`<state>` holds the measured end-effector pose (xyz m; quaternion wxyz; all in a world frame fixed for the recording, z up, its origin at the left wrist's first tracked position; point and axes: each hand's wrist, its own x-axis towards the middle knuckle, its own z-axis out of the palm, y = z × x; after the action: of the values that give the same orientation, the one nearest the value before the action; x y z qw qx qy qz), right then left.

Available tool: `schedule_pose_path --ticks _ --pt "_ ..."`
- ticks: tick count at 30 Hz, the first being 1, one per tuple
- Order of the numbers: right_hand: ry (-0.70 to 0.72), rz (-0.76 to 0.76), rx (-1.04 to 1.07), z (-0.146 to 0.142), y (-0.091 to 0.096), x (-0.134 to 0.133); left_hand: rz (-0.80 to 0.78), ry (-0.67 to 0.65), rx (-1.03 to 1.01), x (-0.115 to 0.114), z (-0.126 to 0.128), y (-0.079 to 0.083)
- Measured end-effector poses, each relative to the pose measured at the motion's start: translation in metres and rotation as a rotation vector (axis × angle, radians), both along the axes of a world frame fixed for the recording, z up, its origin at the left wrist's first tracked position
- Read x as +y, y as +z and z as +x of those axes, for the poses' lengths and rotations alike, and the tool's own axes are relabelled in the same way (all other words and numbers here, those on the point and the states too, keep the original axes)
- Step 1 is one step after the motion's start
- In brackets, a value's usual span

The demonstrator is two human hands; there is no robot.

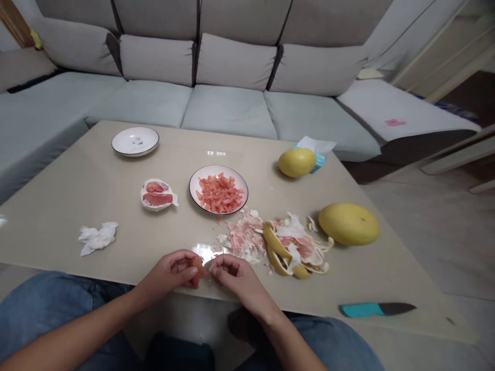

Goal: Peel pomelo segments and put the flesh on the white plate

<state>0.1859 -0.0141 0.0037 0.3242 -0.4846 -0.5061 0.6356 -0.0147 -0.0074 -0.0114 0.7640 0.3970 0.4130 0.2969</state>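
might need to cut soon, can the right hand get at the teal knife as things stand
Probably yes. The knife lies alone near the table edge, to the right of the right hand, nothing between them. That hand and the left hand pinch a pomelo piece, though.

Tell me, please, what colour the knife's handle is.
The knife handle is teal; the head view shows it best.

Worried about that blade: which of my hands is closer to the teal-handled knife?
Right. The right hand is left of the knife; the left hand, holding the fruit piece, sits farther left.
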Motion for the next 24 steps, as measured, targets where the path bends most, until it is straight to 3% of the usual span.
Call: schedule_pose_path --ticks 3,8,12,15,19,24 --pt "-0.042 0.109 -0.098 0.006 -0.001 0.002 -0.014 0.019 -0.025 0.0 0.001 -0.001" --pt "-0.199 0.468 -0.523 0.019 -0.002 0.009 -0.016 0.056 -0.018 0.0 0.0 -0.006" --pt "-0.202 0.615 -0.421 0.015 -0.002 0.006 0.035 0.077 0.037 0.0 0.001 -0.008" --pt "-0.177 0.617 -0.331 0.006 -0.003 0.0 0.067 0.081 0.062 0.0 0.002 -0.008" --pt "-0.134 0.547 -0.336 -0.003 -0.005 -0.005 0.107 0.072 0.066 0.0 0.003 -0.007" --pt "-0.117 0.568 -0.344 -0.01 -0.008 -0.007 0.171 0.049 0.115 -0.002 0.004 -0.007"
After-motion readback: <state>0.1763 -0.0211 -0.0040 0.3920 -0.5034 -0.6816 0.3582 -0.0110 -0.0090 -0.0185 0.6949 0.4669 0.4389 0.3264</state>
